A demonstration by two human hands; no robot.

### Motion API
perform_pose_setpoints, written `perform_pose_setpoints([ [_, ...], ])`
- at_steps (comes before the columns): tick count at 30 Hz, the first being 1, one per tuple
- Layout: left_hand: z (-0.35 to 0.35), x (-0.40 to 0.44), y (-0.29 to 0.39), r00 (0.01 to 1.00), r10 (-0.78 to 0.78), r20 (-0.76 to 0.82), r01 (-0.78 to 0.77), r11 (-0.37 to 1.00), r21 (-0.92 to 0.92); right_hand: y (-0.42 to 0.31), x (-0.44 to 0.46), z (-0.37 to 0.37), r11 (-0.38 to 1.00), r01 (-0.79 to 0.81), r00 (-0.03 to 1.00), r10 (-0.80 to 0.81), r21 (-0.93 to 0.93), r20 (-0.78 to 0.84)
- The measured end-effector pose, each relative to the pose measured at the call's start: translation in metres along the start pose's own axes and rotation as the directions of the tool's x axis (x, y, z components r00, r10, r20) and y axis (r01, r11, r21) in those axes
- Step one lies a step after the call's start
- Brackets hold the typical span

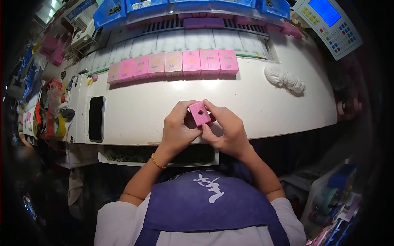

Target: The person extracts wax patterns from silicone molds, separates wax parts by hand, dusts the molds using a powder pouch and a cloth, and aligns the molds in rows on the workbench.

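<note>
A small pink block (198,119) with a dark round hole in its upper face is held above the front edge of the white table. My left hand (177,125) grips its left side, fingers and thumb curled round it. On the other side my right hand (225,128) pinches the same block between fingertips and thumb. Beyond my hands, a row of several pink blocks (173,64) with handwritten marks and yellow dots stands side by side across the table.
A black phone (97,119) lies at the table's left. At right is a white cloth bundle (284,78), with a keypad panel (328,24) behind it. Blue bins (197,5) line the back. An open drawer (188,165) is under the front edge.
</note>
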State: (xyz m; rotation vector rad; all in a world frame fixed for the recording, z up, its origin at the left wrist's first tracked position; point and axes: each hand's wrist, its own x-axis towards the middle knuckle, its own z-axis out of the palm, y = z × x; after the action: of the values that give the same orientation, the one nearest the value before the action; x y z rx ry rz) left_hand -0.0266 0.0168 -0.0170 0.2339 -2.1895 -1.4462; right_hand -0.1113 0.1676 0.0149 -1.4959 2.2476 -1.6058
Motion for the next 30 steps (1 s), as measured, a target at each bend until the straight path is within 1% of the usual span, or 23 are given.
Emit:
perform_pose_setpoints([
  [1, 0.0, 0.0, 0.0, 1.0, -0.003, 0.001, 0.003, 1.0, -0.007, -0.001, 0.0, 0.002, 0.99, 0.094, 0.995, -0.097, -0.101, -0.025],
  [2, 0.0, -0.001, 0.0, 1.0, 0.015, -0.004, -0.014, 0.999, 0.038, -0.003, -0.001, 0.005, 0.99, 0.089, 0.996, -0.092, -0.106, -0.021],
  [3, 0.0, 0.0, 0.0, 0.999, 0.033, -0.01, -0.033, 0.996, 0.083, -0.004, -0.004, 0.01, 0.984, 0.085, 0.995, -0.092, -0.154, -0.042],
  [4, -0.001, 0.0, 0.003, 0.999, 0.032, -0.009, -0.031, 0.997, 0.077, -0.006, -0.006, 0.016, 0.976, 0.079, 0.994, -0.094, -0.201, -0.062],
  [5, -0.002, 0.0, 0.007, 0.999, 0.032, -0.013, -0.031, 0.997, 0.077, -0.007, -0.008, 0.022, 0.977, 0.057, 0.992, -0.077, -0.203, -0.095],
  [6, -0.002, 0.001, 0.009, 0.999, 0.033, -0.015, -0.031, 0.996, 0.078, -0.008, -0.009, 0.026, 0.976, 0.054, 0.993, -0.075, -0.209, -0.092],
  [8, 0.0, -0.001, 0.005, 0.999, 0.034, -0.018, -0.032, 0.996, 0.08, -0.01, -0.011, 0.03, 0.979, 0.015, 0.986, -0.049, -0.202, -0.161],
  [12, -0.001, -0.002, 0.002, 1.0, 0.019, -0.009, -0.018, 0.995, 0.095, -0.013, -0.014, 0.027, 0.983, -0.028, 0.988, -0.001, -0.182, -0.157],
  [14, -0.001, -0.001, 0.003, 1.0, 0.016, -0.016, -0.015, 0.996, 0.083, -0.017, -0.01, 0.019, 0.983, -0.065, 0.995, 0.052, -0.17, -0.081],
  [15, -0.002, -0.001, 0.004, 1.0, 0.014, -0.018, -0.012, 0.997, 0.076, -0.017, -0.005, 0.007, 0.986, -0.164, 0.986, 0.164, -0.005, 0.004],
  [16, -0.002, -0.001, 0.003, 1.0, 0.011, -0.021, -0.009, 0.997, 0.072, -0.014, 0.002, -0.008, 0.95, -0.274, 0.96, 0.26, 0.15, 0.107],
  [17, -0.002, -0.001, 0.003, 1.0, 0.01, -0.016, -0.009, 0.998, 0.07, -0.01, 0.008, -0.017, 0.888, -0.381, 0.922, 0.344, 0.256, 0.18],
  [18, -0.002, -0.001, 0.003, 1.0, 0.01, -0.01, -0.009, 0.998, 0.068, -0.005, 0.014, -0.02, 0.846, -0.427, 0.903, 0.379, 0.321, 0.202],
  [20, -0.003, -0.001, 0.005, 1.0, -0.017, 0.006, 0.017, 0.996, 0.091, -0.001, 0.03, -0.023, 0.776, -0.518, 0.854, 0.445, 0.359, 0.268],
  [21, -0.002, -0.001, 0.003, 1.0, -0.021, 0.007, 0.021, 0.996, 0.086, 0.006, 0.034, -0.022, 0.776, -0.519, 0.854, 0.447, 0.359, 0.267],
  [23, -0.003, -0.001, 0.002, 1.0, -0.023, 0.005, 0.023, 0.996, 0.083, 0.021, 0.037, -0.017, 0.563, -0.674, 0.738, 0.479, 0.479, 0.476],
  [25, -0.004, 0.0, 0.003, 1.0, -0.015, 0.018, 0.013, 0.992, 0.126, 0.021, 0.037, -0.011, 0.539, -0.674, 0.738, 0.494, 0.504, 0.459],
  [27, -0.005, 0.0, 0.004, 0.999, -0.023, 0.022, 0.02, 0.992, 0.121, 0.018, 0.035, -0.003, 0.512, -0.676, 0.735, 0.513, 0.529, 0.443],
  [29, -0.005, 0.0, 0.004, 0.999, -0.027, 0.029, 0.023, 0.993, 0.118, 0.015, 0.034, 0.003, 0.556, -0.574, 0.809, 0.498, 0.601, 0.313],
  [30, -0.004, 0.001, 0.004, 0.999, -0.024, 0.024, 0.021, 0.993, 0.119, 0.016, 0.033, 0.005, 0.556, -0.574, 0.809, 0.498, 0.601, 0.312],
])
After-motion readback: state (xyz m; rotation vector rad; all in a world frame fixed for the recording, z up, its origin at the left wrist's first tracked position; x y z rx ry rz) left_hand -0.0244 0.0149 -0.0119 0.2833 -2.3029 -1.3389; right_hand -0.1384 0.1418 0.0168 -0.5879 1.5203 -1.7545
